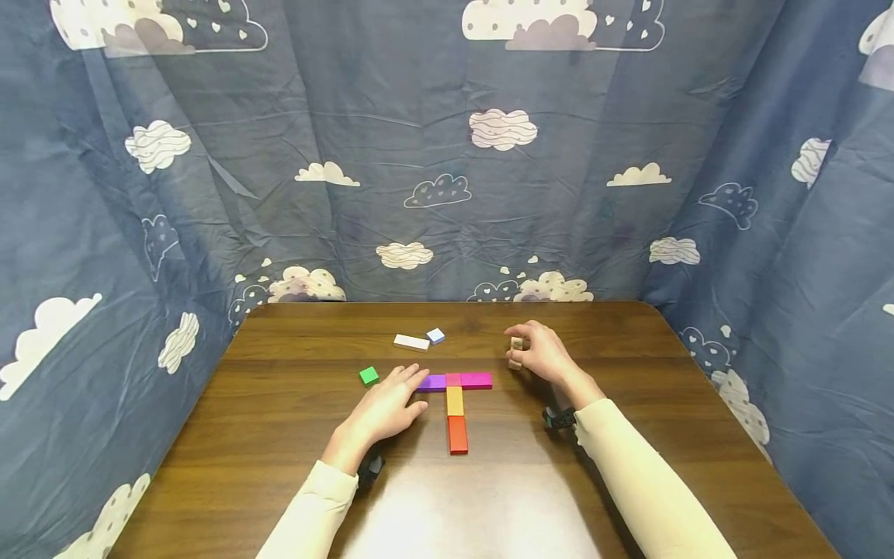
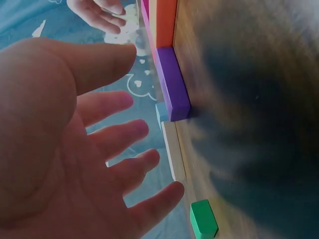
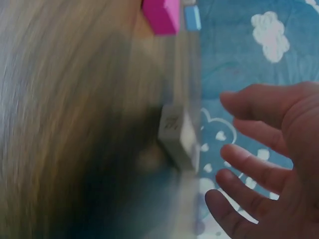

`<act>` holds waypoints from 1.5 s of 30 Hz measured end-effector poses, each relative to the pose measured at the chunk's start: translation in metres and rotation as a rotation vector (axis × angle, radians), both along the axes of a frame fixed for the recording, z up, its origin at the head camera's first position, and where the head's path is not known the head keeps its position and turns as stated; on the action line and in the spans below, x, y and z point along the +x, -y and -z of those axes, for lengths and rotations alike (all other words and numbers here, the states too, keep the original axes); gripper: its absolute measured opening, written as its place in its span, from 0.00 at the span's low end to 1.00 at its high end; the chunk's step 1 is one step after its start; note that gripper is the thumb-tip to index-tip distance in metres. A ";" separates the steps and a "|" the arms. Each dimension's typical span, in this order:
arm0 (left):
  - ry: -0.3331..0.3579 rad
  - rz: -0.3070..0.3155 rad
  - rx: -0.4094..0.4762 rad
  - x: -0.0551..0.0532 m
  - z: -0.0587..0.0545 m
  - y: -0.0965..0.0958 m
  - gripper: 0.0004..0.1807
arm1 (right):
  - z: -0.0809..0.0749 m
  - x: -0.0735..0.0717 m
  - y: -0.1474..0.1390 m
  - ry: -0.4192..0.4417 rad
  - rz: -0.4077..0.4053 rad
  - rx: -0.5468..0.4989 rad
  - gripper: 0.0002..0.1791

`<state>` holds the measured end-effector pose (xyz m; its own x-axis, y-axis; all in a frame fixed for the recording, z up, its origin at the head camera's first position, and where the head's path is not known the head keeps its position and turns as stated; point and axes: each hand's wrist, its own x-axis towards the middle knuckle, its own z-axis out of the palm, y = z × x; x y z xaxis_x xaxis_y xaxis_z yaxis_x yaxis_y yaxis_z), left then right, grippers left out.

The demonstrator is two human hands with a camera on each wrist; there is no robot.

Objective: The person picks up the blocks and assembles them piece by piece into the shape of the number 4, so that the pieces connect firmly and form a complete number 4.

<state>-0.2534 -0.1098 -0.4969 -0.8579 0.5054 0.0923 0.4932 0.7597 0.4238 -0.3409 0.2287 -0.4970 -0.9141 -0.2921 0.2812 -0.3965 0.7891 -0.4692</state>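
Observation:
My right hand (image 1: 546, 355) hovers over a pale block (image 1: 515, 363) with dark marks on one end, which stays partly hidden under the fingers. In the right wrist view, bent fingers and thumb stand apart from that block (image 3: 175, 134). Palm down, my left hand (image 1: 382, 405) has spread fingers, the tips near a purple block (image 1: 432, 383) and holding nothing. The purple block lies in a T shape with a pinkish-red block (image 1: 453, 380), a magenta block (image 1: 476, 380), an orange-yellow block (image 1: 455, 401) and a red block (image 1: 457, 435).
Left of the T lies a green block (image 1: 369, 376). Farther back on the wooden table (image 1: 293, 435) are a white block (image 1: 411, 342) and a small light-blue block (image 1: 436, 335). A blue curtain (image 1: 391, 132) with cloud prints hangs behind the table and along its sides.

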 end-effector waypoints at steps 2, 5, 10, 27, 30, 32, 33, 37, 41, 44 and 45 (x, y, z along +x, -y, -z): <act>-0.009 0.023 -0.012 0.003 0.001 -0.002 0.34 | 0.002 -0.001 -0.006 0.003 -0.007 0.001 0.26; -0.025 0.050 -0.026 0.007 0.003 -0.006 0.36 | 0.004 -0.004 -0.015 0.029 -0.016 -0.007 0.32; 0.005 0.055 -0.056 0.012 0.010 -0.008 0.39 | 0.011 -0.007 -0.024 0.058 -0.046 0.014 0.37; 0.026 0.040 -0.061 0.016 0.020 -0.011 0.40 | 0.021 -0.013 -0.026 0.089 -0.050 0.047 0.41; 0.032 0.037 -0.066 0.016 0.020 -0.010 0.40 | 0.020 -0.013 -0.025 0.102 -0.047 0.039 0.41; 0.031 0.036 -0.067 0.016 0.020 -0.011 0.40 | 0.020 -0.013 -0.024 0.108 -0.049 0.034 0.41; 0.028 0.035 -0.067 0.016 0.020 -0.011 0.40 | 0.020 -0.013 -0.024 0.113 -0.048 0.034 0.40; 0.024 0.035 -0.067 0.016 0.021 -0.011 0.39 | 0.021 -0.013 -0.025 0.125 -0.044 0.033 0.40; 0.025 0.037 -0.061 0.016 0.021 -0.010 0.39 | 0.022 -0.014 -0.024 0.129 -0.045 0.023 0.41; 0.029 0.039 -0.056 0.016 0.021 -0.010 0.39 | 0.022 -0.014 -0.024 0.119 -0.050 0.025 0.40; 0.030 0.040 -0.054 0.016 0.021 -0.010 0.39 | 0.021 -0.014 -0.024 0.116 -0.050 0.027 0.40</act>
